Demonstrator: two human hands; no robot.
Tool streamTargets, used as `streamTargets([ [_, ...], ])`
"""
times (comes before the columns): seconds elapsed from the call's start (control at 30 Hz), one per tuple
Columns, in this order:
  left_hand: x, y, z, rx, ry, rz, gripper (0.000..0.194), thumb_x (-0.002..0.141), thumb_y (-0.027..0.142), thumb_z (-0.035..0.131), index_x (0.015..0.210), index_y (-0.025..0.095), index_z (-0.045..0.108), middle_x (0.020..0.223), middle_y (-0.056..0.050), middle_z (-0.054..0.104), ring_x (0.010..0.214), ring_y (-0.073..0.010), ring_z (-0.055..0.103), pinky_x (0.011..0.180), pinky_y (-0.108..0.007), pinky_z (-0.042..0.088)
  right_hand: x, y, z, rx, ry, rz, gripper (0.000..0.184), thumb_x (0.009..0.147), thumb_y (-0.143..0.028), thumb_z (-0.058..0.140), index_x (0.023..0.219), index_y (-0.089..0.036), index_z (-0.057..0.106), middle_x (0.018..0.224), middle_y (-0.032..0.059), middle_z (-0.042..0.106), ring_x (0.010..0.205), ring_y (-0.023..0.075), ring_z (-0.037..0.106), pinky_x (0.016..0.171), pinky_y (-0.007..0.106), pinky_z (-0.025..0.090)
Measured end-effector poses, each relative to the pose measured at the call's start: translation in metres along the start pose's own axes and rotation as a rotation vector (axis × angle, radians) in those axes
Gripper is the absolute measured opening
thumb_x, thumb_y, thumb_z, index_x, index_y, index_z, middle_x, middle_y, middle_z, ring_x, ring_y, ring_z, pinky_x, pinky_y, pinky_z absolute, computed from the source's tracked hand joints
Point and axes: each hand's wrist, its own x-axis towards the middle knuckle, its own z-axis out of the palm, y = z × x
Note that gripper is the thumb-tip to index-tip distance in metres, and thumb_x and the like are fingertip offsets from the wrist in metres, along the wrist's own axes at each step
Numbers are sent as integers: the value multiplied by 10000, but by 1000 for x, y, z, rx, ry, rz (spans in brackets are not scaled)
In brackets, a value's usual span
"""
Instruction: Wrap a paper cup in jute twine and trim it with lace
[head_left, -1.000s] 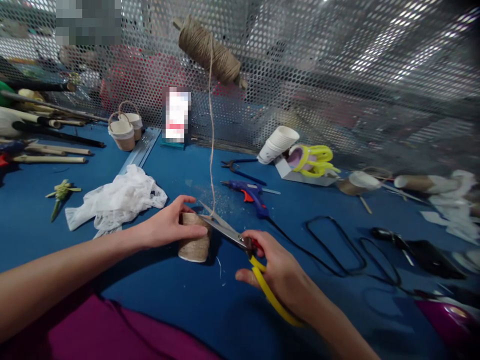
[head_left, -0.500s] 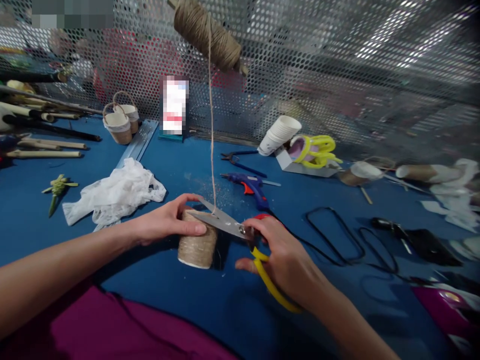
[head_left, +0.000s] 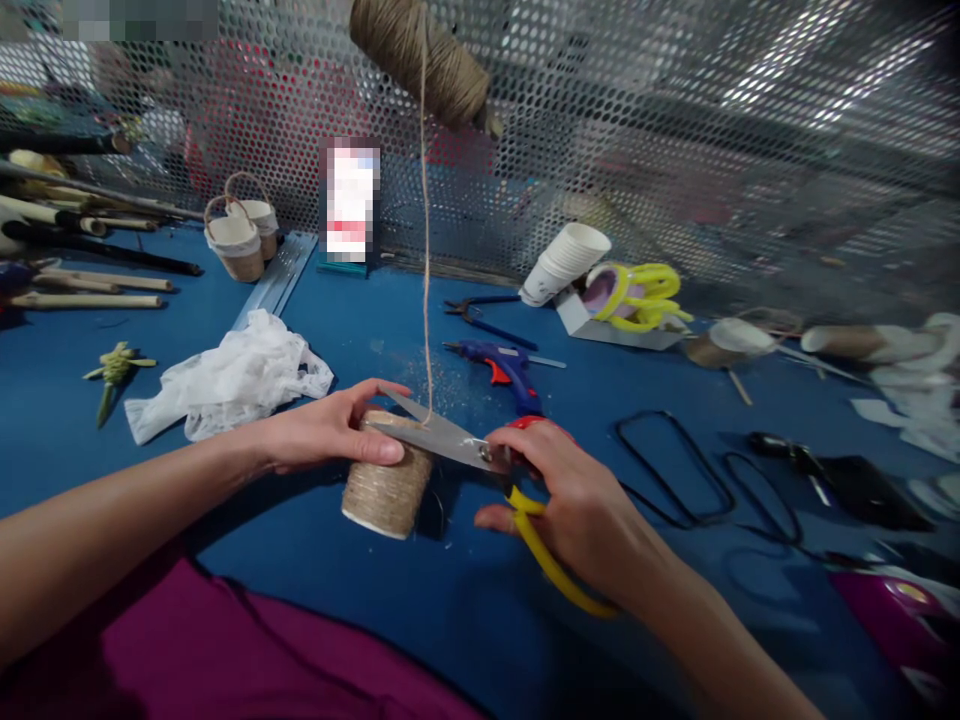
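My left hand (head_left: 349, 430) grips a paper cup wrapped in jute twine (head_left: 386, 490), its thumb over the near side and its fingers around the far side. The cup leans a little on the blue table. In my right hand (head_left: 574, 480) is a pair of scissors (head_left: 450, 441) with yellow and red handles. Their blades are parted, one lying across the top of the cup. A strand of twine (head_left: 426, 250) runs down from the hanging twine roll (head_left: 420, 60) and meets the cup between the parted blades.
Beyond the scissors lie a blue glue gun (head_left: 502, 370) and pliers (head_left: 487, 318). Stacked white cups (head_left: 566, 262) and a yellow-wrapped roll (head_left: 634, 295) stand at the mesh wall (head_left: 675, 130). To the left are white lace (head_left: 232, 375), small baskets (head_left: 238, 248) and bamboo sticks (head_left: 90, 300). A cable (head_left: 675, 470) lies right.
The cup's lower end has swung slightly left, so it leans more. My left hand has shifted a little left with it. The scissors stay parted around the strand.
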Motion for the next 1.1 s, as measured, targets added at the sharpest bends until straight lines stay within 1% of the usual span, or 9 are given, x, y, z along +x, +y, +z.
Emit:
streamTargets([
  [0.13, -1, 1, -1, 44, 14, 10, 769, 575, 377, 760, 1209, 182, 371, 1038, -84, 590, 1015, -252, 554, 898, -424, 388, 1, -1, -1, 14, -1, -4, 378, 718, -413, 652, 979, -178, 510, 822, 56, 550, 718, 185, 515, 652, 341, 458],
  [0.3, -1, 1, 0, 50, 14, 7, 771, 581, 344, 751, 1222, 170, 358, 996, -66, 586, 981, -238, 561, 885, -414, 390, 1, -2, 1, 13, -22, -5, 398, 703, -417, 668, 968, -166, 508, 823, 57, 543, 722, 182, 508, 645, 327, 454],
  [0.53, -2, 1, 1, -4, 6, 18, 710, 590, 289, 742, 1186, 172, 374, 973, -49, 568, 926, -202, 567, 876, -377, 396, 0, -3, 3, 21, -23, 27, 325, 711, -381, 673, 931, -199, 517, 802, 36, 555, 693, 167, 515, 624, 293, 441],
  [0.73, -2, -1, 1, -16, 5, 15, 726, 582, 298, 752, 1192, 180, 376, 978, -54, 562, 935, -216, 557, 873, -391, 387, -2, -4, 2, 16, 7, 28, 287, 722, -380, 659, 902, -189, 542, 763, 32, 559, 652, 156, 513, 600, 275, 434],
  [0.83, 0, -3, 0, -17, 4, 18, 749, 574, 319, 759, 1196, 182, 366, 1003, -64, 546, 941, -220, 547, 854, -390, 391, -2, -5, 2, 35, -13, 100, 271, 694, -381, 684, 860, -202, 566, 722, 15, 550, 634, 151, 521, 591, 264, 443],
  [0.93, 1, -4, -2, 20, 6, 40, 768, 569, 332, 759, 1200, 176, 349, 1047, -88, 527, 933, -227, 544, 827, -396, 400, 0, -2, 3, 94, -22, 279, 277, 674, -371, 692, 877, -218, 582, 718, 6, 578, 612, 150, 547, 564, 255, 460],
  [1.03, 2, -3, -3, 114, 25, 74, 794, 577, 303, 750, 1225, 174, 309, 1090, -104, 510, 943, -229, 536, 823, -394, 403, 2, 8, 12, 76, -6, 484, 331, 703, -363, 645, 984, -200, 582, 777, 36, 618, 640, 172, 585, 580, 280, 485],
  [1.1, 1, -1, -2, 181, 44, 116, 801, 589, 282, 739, 1241, 183, 284, 1100, -101, 504, 951, -228, 533, 819, -387, 409, 1, 16, 21, -4, -9, 534, 433, 718, -344, 618, 1103, -159, 549, 795, 68, 624, 675, 197, 599, 624, 319, 497],
])
